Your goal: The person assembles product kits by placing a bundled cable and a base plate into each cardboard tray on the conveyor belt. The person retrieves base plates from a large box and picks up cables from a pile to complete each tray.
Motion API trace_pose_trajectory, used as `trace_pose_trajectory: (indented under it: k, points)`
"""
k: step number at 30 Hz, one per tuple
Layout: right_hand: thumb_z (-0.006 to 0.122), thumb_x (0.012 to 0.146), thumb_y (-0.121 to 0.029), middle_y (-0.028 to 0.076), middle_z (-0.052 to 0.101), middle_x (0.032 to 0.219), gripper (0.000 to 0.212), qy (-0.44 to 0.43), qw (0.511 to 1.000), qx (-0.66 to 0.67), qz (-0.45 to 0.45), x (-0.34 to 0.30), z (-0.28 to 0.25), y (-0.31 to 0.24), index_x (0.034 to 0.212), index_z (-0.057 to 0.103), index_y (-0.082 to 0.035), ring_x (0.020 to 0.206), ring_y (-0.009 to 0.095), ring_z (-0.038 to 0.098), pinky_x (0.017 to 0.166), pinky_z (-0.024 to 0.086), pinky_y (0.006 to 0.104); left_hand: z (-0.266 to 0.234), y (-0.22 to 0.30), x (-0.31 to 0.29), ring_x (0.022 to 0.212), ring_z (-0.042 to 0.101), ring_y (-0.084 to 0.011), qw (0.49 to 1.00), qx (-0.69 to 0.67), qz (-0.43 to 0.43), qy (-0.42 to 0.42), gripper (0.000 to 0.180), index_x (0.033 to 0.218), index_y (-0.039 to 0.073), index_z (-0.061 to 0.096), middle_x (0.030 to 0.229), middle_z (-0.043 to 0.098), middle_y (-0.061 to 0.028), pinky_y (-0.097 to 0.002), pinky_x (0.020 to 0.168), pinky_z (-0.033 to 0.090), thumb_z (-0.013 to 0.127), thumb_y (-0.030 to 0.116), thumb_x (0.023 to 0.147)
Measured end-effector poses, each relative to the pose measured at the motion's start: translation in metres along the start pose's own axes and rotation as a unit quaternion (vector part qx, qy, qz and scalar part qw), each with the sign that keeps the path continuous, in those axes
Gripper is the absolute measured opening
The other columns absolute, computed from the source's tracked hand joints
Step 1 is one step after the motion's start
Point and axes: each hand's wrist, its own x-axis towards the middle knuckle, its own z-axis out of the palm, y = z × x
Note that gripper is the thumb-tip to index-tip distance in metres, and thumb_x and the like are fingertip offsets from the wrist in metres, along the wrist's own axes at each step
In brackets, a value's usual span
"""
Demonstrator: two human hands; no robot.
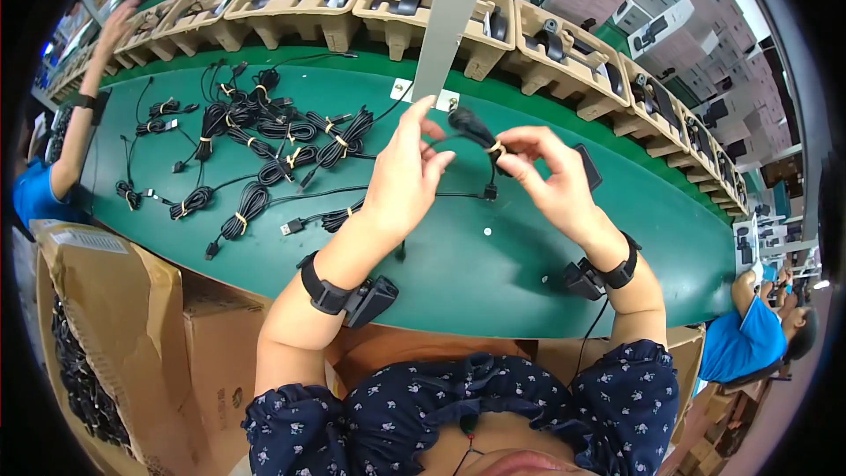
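Note:
Above the green table (520, 286), a coiled black cable (476, 129) with a tan tie is pinched between the thumb and fingers of my right hand (553, 178). One strand of it arcs across to my left hand (407, 167), whose curled fingers hold it loosely while the thumb stands apart. A black plug (490, 192) hangs below the bundle; which cable it ends is hard to trace. Left of my hands lies a pile of tied black cables (264, 128), some with visible connectors. A separate coil (247, 211) rests nearer the table's front edge.
A metal post (449, 31) rises just beyond my hands. Moulded brown trays (304, 9) holding black parts line the far side. A dark flat object (587, 167) lies behind my right hand. Cardboard boxes (119, 291) stand at lower left. Co-workers in blue (745, 344) sit at both sides.

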Motion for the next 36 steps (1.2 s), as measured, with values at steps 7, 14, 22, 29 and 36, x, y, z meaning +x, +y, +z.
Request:
trace_pose_trajectory:
  k: [7,14,22,29,36]
  points:
    - [0.068,0.083,-0.009,0.002,0.059,0.086,0.014,0.025,0.996,0.062,0.060,-0.006,0.012,-0.011,0.091,0.057,-0.003,0.075,0.008,0.055,0.062,0.044,0.0213,0.011,-0.002,-0.006,0.100,0.059,-0.0193,0.834,-0.475,-0.149,-0.240,0.044,0.126,-0.001,0.043,0.118,0.053,-0.0124,-0.0359,0.090,0.050,0.034,0.034,0.100]
    - [0.066,0.073,-0.034,0.013,0.052,0.125,0.056,-0.085,0.900,-0.339,-0.259,-0.006,0.007,-0.034,0.124,0.054,-0.013,0.115,0.029,0.051,0.101,0.037,0.0428,0.010,0.014,-0.012,0.049,0.045,-0.0074,0.886,-0.277,-0.147,-0.341,0.033,0.099,0.004,0.054,0.069,0.054,-0.0021,-0.0212,0.041,0.037,0.036,0.032,0.099]
    - [0.067,0.075,-0.021,0.001,0.054,0.077,0.051,-0.084,0.893,-0.398,-0.193,-0.019,-0.005,-0.014,0.123,0.055,-0.010,0.068,0.018,0.053,0.061,0.040,0.0329,0.000,-0.002,-0.012,0.077,0.063,-0.0228,0.976,-0.130,0.004,-0.172,0.028,0.108,0.000,0.053,0.091,0.063,-0.0135,-0.0340,0.072,0.050,0.058,0.020,0.090]
    - [0.060,0.085,-0.016,0.007,0.064,0.084,0.020,0.252,0.819,-0.512,-0.061,-0.007,-0.106,0.054,0.105,0.062,-0.013,0.073,0.027,0.062,0.061,0.048,0.0353,-0.070,0.008,0.005,0.092,0.052,-0.0320,0.849,0.525,0.048,0.039,0.041,0.101,0.000,0.053,0.095,0.053,-0.0142,-0.0402,0.076,0.044,0.074,0.014,0.069]
    - [0.052,0.090,-0.030,0.010,0.066,0.080,0.023,0.265,0.702,-0.649,0.121,0.010,-0.215,0.137,0.095,0.061,-0.010,0.073,0.029,0.064,0.060,0.050,0.0391,-0.070,-0.024,0.012,0.086,0.054,-0.0334,0.848,0.529,0.012,0.010,0.035,0.091,0.002,0.049,0.090,0.054,-0.0143,-0.0410,0.071,0.046,0.074,0.013,0.069]
